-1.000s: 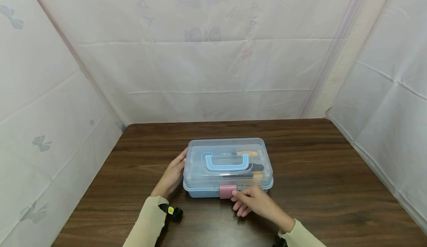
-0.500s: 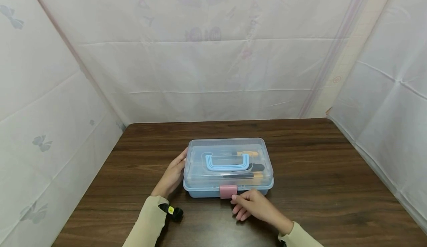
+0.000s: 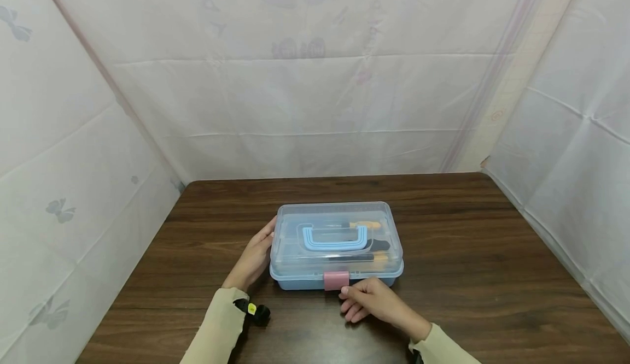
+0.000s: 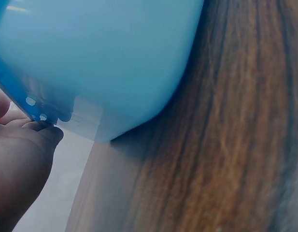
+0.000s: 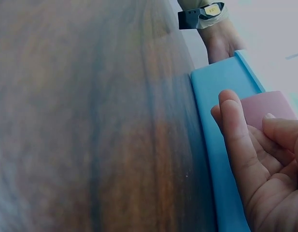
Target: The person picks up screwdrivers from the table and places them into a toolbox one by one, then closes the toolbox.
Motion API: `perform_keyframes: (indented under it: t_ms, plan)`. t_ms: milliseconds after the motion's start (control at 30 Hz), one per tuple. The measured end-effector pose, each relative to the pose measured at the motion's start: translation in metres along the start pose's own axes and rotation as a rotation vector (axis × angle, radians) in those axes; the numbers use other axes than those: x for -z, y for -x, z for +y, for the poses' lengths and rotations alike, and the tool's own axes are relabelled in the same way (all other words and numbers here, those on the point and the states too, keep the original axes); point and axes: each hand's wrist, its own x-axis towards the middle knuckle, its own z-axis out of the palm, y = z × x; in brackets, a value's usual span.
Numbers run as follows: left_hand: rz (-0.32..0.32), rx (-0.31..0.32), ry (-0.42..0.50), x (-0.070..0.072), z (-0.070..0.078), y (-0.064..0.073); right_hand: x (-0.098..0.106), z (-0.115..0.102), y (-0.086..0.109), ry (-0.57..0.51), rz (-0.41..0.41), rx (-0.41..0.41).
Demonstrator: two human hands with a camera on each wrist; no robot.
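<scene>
A light-blue plastic box (image 3: 300,286) with a clear lid stands closed on the brown wooden table. Its blue handle (image 3: 334,246) lies folded down on the lid. At the middle of the front hangs a pink latch (image 3: 336,280). My left hand (image 3: 253,257) rests against the box's left side with fingers fairly straight. My right hand (image 3: 376,301) is at the latch's lower right corner, its thumb tip and bent index finger at the edge, the other fingers loosely bent below. In the right wrist view, the thumb lies over the pink latch (image 5: 264,107).
Through the lid show things with orange-yellow parts (image 3: 366,225) and a dark piece (image 3: 379,245). The wooden table (image 3: 467,244) reaches back to white sheeting (image 3: 315,96), which also hangs at both sides. A black strap device (image 3: 253,310) is on the left wrist.
My right hand's blurred index finger, raised by the latch a second ago, is now bent down near the thumb. My left hand and the box hold their places.
</scene>
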Motion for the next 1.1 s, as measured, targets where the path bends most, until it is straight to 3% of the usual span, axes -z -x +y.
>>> perform_keyframes:
  t_ms: [400, 1100]
  plan:
    - [-0.025, -0.031, -0.024, 0.0033, 0.0017, 0.0004, -0.0012, -0.0007, -0.0037, 0.003, 0.001, 0.014]
    - [-0.003, -0.005, -0.073, 0.0013, 0.0008, 0.0023, 0.0006, -0.0018, -0.0021, 0.051, -0.002, 0.01]
